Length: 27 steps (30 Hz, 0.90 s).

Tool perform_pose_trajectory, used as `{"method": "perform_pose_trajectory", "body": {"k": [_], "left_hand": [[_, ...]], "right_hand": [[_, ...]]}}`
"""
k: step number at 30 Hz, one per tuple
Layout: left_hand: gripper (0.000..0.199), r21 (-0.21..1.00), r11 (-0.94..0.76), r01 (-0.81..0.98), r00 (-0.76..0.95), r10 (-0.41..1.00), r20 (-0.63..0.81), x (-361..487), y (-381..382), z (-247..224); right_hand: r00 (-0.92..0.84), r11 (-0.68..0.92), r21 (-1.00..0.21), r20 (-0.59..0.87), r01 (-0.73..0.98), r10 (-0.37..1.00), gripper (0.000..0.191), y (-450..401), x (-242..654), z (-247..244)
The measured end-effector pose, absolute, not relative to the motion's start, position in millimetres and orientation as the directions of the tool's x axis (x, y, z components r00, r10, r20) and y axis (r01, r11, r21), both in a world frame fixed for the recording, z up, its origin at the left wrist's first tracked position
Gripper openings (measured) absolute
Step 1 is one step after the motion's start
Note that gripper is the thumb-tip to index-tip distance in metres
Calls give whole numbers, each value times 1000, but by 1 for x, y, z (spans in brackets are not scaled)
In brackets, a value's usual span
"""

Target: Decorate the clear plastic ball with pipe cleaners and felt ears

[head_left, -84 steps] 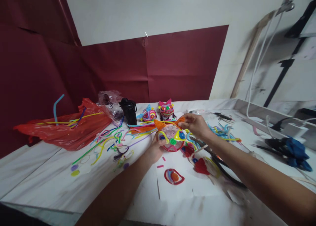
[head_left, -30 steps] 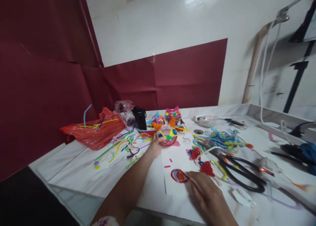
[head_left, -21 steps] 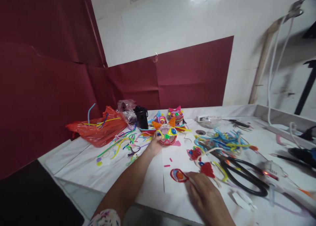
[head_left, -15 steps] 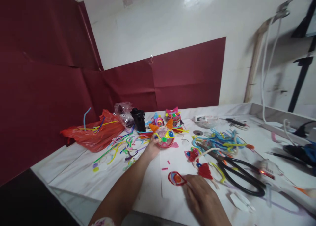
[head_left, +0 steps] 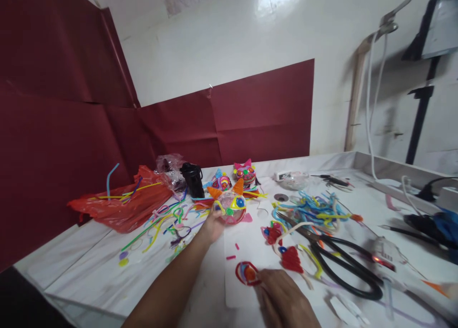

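Observation:
My left hand (head_left: 212,227) is closed around the lower left side of a cat-face craft (head_left: 229,212), a round piece with orange ears, yellow-rimmed blue eyes and a green nose. It is held upright above the white table. Near the front, the fingers of my right hand (head_left: 286,297) pinch the right tip of an eye-shaped pipe-cleaner piece (head_left: 247,273), red-rimmed with blue and orange inside. That piece is over a white sheet (head_left: 232,292). Two small pink strips (head_left: 231,258) lie just beyond it. To the right are a red pipe-cleaner triangle (head_left: 291,259) and a smaller red piece (head_left: 272,233).
Black-handled scissors (head_left: 348,266) and a glue gun (head_left: 388,256) with a red light lie at right, beside a pile of blue pipe cleaners (head_left: 311,208). At the back stand a black canister (head_left: 193,180) and a pink-eared cat craft (head_left: 245,173). A red plastic bag (head_left: 121,208) lies left.
The view has turned slightly right and up. The eye-shaped piece has tilted a little in my right hand's pinch. My left hand keeps its hold on the cat-face craft.

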<state>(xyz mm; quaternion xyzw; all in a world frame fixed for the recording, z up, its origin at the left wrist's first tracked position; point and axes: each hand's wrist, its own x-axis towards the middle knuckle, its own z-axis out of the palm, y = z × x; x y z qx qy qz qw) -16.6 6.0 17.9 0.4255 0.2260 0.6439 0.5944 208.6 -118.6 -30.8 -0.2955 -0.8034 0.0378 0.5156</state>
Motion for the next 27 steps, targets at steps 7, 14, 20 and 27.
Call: {"method": "perform_pose_trajectory", "body": {"k": [7,14,20,27], "left_hand": [[66,822,-185,-539,85,959,271,-14,6,19],[61,837,-170,-520,86,965,249,-11,2,18],[62,838,-154,-524,97,967,238,-8,1,18],[63,839,-137,-527,126,963,237,-4,-2,20]], "right_hand": [[-321,828,-363,795,428,515,26,-118,210,-35],[-333,837,-360,795,413,507,28,-118,212,-37],[-264,839,-329,844,433,467,26,-120,212,-28],[-138,766,-490,798,416,586,18,-119,207,-21]]}}
